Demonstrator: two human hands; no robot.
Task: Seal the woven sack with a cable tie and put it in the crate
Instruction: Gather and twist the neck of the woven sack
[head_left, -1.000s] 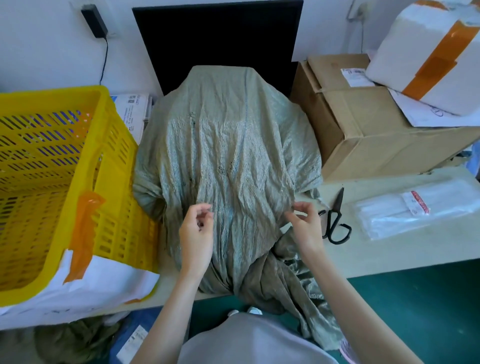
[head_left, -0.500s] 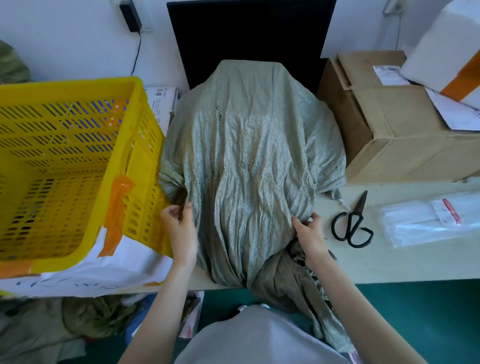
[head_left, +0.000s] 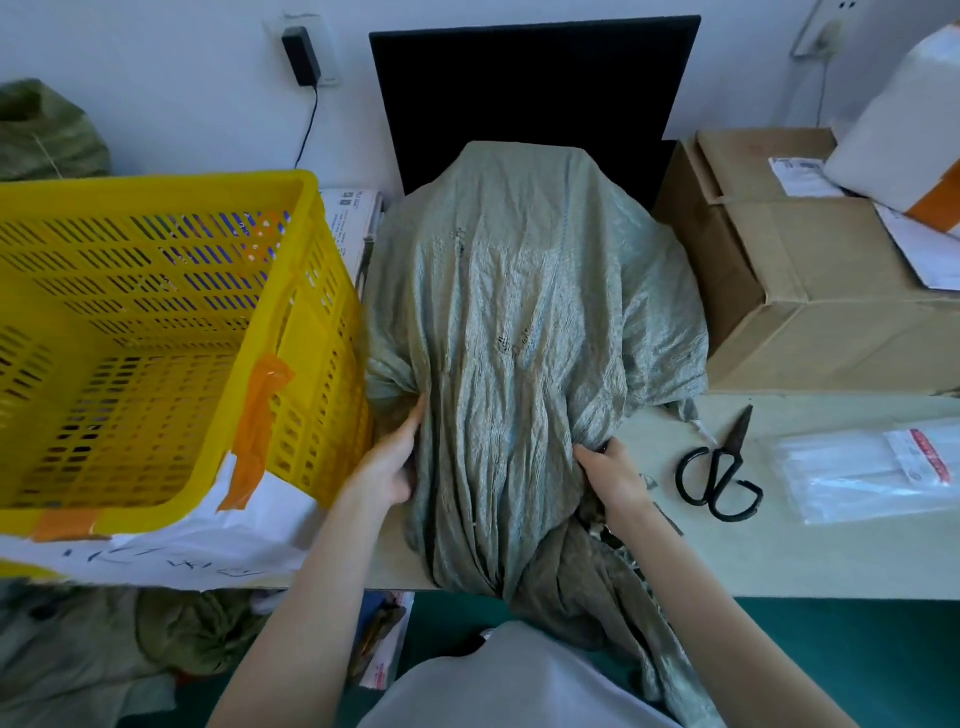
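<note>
White wall is backing a pale counter (head_left: 779, 551), with a black panel (head_left: 535, 98) standing at twelve o'clock. Sitting at the centre of the counter is the bulging grey-green woven sack (head_left: 524, 322), its gathered neck spilling over the near edge at six o'clock. No cable tie is showing around that neck. The left hand (head_left: 389, 467) is pressing against the sack's side at about eight o'clock, fingers held together and flat on the cloth. The right hand (head_left: 610, 470) is gripping the sack at about four o'clock, fingers curling into a fold of the weave. At nine o'clock the yellow slotted plastic crate (head_left: 156, 332) is standing just beside the sack, patched with orange tape. At three o'clock black-handled scissors (head_left: 722, 467) are lying on the counter, and beyond them a clear plastic bag of white cable ties (head_left: 872, 467). A brown cardboard box (head_left: 810, 291) is sitting at two o'clock.
</note>
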